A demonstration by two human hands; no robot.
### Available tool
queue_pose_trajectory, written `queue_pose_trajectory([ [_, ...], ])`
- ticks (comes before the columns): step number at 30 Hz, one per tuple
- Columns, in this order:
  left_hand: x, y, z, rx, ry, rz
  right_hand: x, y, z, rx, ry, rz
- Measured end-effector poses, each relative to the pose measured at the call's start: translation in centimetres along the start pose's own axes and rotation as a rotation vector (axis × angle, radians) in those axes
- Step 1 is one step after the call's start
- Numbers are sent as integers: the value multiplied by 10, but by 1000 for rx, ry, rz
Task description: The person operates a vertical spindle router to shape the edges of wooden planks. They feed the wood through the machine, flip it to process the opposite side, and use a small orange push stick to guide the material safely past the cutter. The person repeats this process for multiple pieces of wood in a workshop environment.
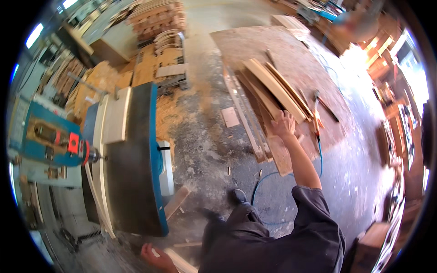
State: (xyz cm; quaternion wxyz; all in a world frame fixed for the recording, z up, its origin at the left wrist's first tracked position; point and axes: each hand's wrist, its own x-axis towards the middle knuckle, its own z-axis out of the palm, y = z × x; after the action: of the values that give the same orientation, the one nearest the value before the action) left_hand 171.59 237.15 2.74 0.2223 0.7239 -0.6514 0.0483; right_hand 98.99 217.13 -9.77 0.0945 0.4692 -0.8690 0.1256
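Observation:
My right hand (pixel 284 124) reaches out to the near end of several long wooden strips (pixel 273 86), which lie on a large board-topped table (pixel 314 54). Its fingers are spread and touch the strip ends, not visibly wrapped round one. At the lower edge my left hand (pixel 157 260) has its fingers curled at the end of a pale wooden board (pixel 181 261), which runs back along the forearm; most of that grip is hidden. Beside the strips lie an air blow gun (pixel 317 120) with a blue hose and a dark bar (pixel 328 109).
A blue drilling machine (pixel 54 136) with a dark worktable (pixel 132 182) stands at the left, a wooden block (pixel 117 116) on it. Offcuts (pixel 176 202) and a blue hose (pixel 257 189) lie on the floor. Wood stacks (pixel 157 20) stand farther back.

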Motion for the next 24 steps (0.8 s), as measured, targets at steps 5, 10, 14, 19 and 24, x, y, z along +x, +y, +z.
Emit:
queue_pose_trajectory([
  [5,-93,25,-8,-75,-62,-286,61,-18,20,-92,-404,170],
  [10,-124,38,-10,-46,-85,-444,66,-47,-20,306,-384,201],
  [14,-110,24,-2,-251,-80,-331,31,-69,-59,1158,-520,324],
  [19,-96,-25,23,-418,22,-192,-133,-170,-111,1805,-851,124],
  [24,-36,-50,-20,-574,51,-19,-290,-277,-154,1266,-723,-56],
])
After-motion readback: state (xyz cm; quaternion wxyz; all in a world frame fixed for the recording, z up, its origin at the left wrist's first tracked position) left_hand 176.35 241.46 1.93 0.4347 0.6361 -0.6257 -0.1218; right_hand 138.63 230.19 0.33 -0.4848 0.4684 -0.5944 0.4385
